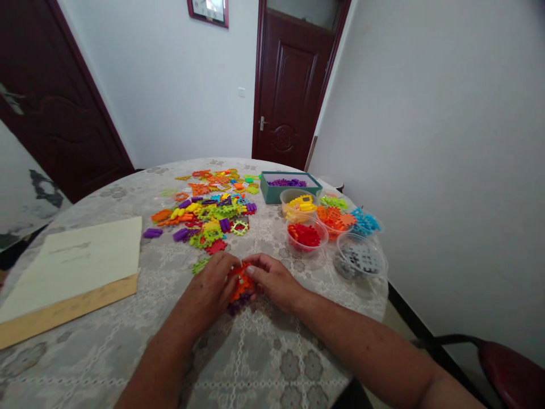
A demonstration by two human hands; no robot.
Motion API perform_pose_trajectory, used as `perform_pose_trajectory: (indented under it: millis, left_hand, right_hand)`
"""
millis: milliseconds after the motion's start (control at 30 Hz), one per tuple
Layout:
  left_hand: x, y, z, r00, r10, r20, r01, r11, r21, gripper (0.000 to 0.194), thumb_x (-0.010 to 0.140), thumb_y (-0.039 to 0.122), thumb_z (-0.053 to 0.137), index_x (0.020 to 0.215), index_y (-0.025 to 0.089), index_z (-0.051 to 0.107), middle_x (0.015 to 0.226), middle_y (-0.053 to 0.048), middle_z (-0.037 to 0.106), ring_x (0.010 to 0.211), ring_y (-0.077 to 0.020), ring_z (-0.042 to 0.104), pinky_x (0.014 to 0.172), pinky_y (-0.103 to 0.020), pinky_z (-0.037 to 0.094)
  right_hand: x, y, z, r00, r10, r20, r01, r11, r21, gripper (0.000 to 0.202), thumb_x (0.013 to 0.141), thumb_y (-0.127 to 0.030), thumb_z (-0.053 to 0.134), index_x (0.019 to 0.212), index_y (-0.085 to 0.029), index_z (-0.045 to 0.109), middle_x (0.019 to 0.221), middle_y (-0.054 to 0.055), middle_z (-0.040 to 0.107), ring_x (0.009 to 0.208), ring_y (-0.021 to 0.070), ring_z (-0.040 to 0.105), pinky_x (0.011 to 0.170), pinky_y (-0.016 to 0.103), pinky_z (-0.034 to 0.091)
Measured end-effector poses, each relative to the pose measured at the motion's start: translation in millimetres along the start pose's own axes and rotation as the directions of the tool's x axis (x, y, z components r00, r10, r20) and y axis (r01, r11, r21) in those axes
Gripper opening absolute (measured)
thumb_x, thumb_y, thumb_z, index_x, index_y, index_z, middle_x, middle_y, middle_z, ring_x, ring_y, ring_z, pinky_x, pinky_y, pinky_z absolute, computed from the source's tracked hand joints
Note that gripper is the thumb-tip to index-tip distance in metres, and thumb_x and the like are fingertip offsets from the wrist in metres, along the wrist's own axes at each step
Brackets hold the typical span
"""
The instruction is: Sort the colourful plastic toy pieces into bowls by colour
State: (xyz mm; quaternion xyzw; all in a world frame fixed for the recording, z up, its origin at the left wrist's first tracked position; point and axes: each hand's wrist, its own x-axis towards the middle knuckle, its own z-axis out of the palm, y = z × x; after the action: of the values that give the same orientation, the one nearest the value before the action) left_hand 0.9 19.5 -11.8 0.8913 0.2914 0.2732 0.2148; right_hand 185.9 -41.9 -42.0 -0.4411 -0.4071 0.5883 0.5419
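Near the front of the table, my left hand [216, 279] and my right hand [272, 279] are closed around opposite sides of an orange plastic building piece [240, 282]. Purple pieces [237, 305] show just below it, and I cannot tell whether they are joined to it. My fingers hide part of the orange piece. Just beyond my left hand lie a green piece [199, 266] and a red piece [216, 246]. A mixed pile of purple, yellow, green and orange pieces [213, 213] spreads further back.
Clear tubs of red pieces [305, 234], yellow pieces [300, 203], orange pieces [334, 220], blue pieces [364, 221] and grey pieces [361, 258] stand at the right. Behind them is a green box [272, 193] with purple pieces. Paper sheets [91, 255] lie at the left. A chair [511, 372] is at the lower right.
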Motion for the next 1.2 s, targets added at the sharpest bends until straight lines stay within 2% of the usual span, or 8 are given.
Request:
perform_pose_trajectory:
  millis: [367, 500, 600, 700, 767, 833, 1000, 1200]
  left_hand:
    - [1, 9, -0.9, 0.985, -0.163, 0.055, 0.155, 0.98, 0.126, 0.002, 0.091, 0.024, 0.048, 0.089, 0.025, 0.047, 0.08, 0.001, 0.058, 0.075, -0.0204, 0.059, 0.069, -0.032, 0.041]
    - [-1, 9, -8.0, 0.979, -0.18, 0.094, 0.181, 0.984, 0.002, 0.011, 0.096, 0.035, 0.051, 0.097, 0.025, 0.053, 0.083, 0.0, 0.066, 0.076, -0.0199, 0.064, 0.069, -0.032, 0.046]
    - [-3, 4, -17.6, 0.977, -0.2, 0.081, 0.206, 0.975, -0.084, 0.027, 0.095, 0.045, 0.056, 0.114, 0.026, 0.056, 0.091, -0.001, 0.071, 0.078, -0.0199, 0.068, 0.07, -0.032, 0.05]
    - [-6, -3, -29.5, 0.972, -0.229, 0.059, 0.233, 0.969, -0.079, 0.039, 0.092, 0.052, 0.06, 0.119, 0.025, 0.058, 0.092, -0.002, 0.071, 0.078, -0.0207, 0.068, 0.072, -0.033, 0.052]
    - [-9, -5, -36.7, 0.964, -0.252, 0.085, 0.257, 0.965, -0.055, 0.044, 0.089, 0.056, 0.062, 0.119, 0.025, 0.06, 0.095, -0.003, 0.072, 0.081, -0.0222, 0.069, 0.076, -0.035, 0.053]
    - [-12, -8, -41.4, 0.947, -0.29, 0.138, 0.295, 0.955, -0.017, 0.049, 0.085, 0.057, 0.065, 0.122, 0.024, 0.061, 0.101, -0.005, 0.072, 0.089, -0.0243, 0.069, 0.083, -0.037, 0.053]
    - [-24, -17, -41.8, 0.882, -0.406, 0.239, 0.39, 0.914, 0.113, 0.061, 0.079, 0.054, 0.071, 0.133, 0.028, 0.06, 0.123, -0.008, 0.07, 0.107, -0.0281, 0.069, 0.094, -0.039, 0.051]
    - [-32, -17, -40.1, 0.83, -0.459, 0.319, 0.414, 0.888, 0.199, 0.072, 0.073, 0.042, 0.073, 0.142, 0.029, 0.057, 0.143, -0.009, 0.063, 0.128, -0.0321, 0.062, 0.107, -0.043, 0.047]
  right_hand:
    - [-9, -5, 1, 0.992, -0.082, 0.1, 0.112, 0.93, -0.351, 0.044, 0.086, -0.028, 0.074, 0.128, -0.027, 0.063, 0.106, 0.001, 0.072, 0.087, 0.0168, 0.066, 0.074, 0.028, 0.053]
    - [-21, -26, -5, 0.975, -0.207, 0.082, 0.212, 0.75, -0.626, 0.047, 0.09, -0.026, 0.068, 0.136, -0.03, 0.063, 0.092, -0.002, 0.069, 0.078, 0.0158, 0.061, 0.069, 0.027, 0.047]
    - [-36, -64, -18, 0.942, -0.335, 0.024, 0.223, 0.571, -0.79, 0.045, 0.093, -0.029, 0.065, 0.138, -0.027, 0.063, 0.084, -0.002, 0.066, 0.072, 0.0152, 0.058, 0.068, 0.028, 0.044]
    - [-49, -113, -52, 0.832, -0.545, -0.102, 0.136, 0.379, -0.915, 0.042, 0.096, -0.035, 0.061, 0.136, -0.023, 0.064, 0.092, 0.002, 0.07, 0.077, 0.0168, 0.061, 0.073, 0.029, 0.046]
    - [-52, -143, -89, 0.728, -0.667, -0.159, 0.012, 0.244, -0.97, 0.042, 0.097, -0.036, 0.058, 0.135, -0.022, 0.065, 0.099, 0.005, 0.073, 0.079, 0.0182, 0.063, 0.076, 0.03, 0.047]
    - [-50, -166, -133, 0.682, -0.703, -0.202, -0.143, 0.143, -0.979, 0.043, 0.097, -0.035, 0.057, 0.137, -0.02, 0.064, 0.097, 0.006, 0.075, 0.077, 0.0192, 0.065, 0.076, 0.031, 0.048]
    - [-32, -190, -227, 0.749, -0.552, -0.367, -0.469, -0.05, -0.882, 0.043, 0.097, -0.027, 0.054, 0.137, -0.015, 0.064, 0.116, 0.014, 0.077, 0.098, 0.0239, 0.072, 0.088, 0.031, 0.049]
    - [-21, -181, -260, 0.776, -0.463, -0.429, -0.515, -0.073, -0.854, 0.039, 0.094, -0.026, 0.059, 0.129, -0.015, 0.07, 0.113, 0.014, 0.079, 0.098, 0.0235, 0.073, 0.085, 0.028, 0.051]
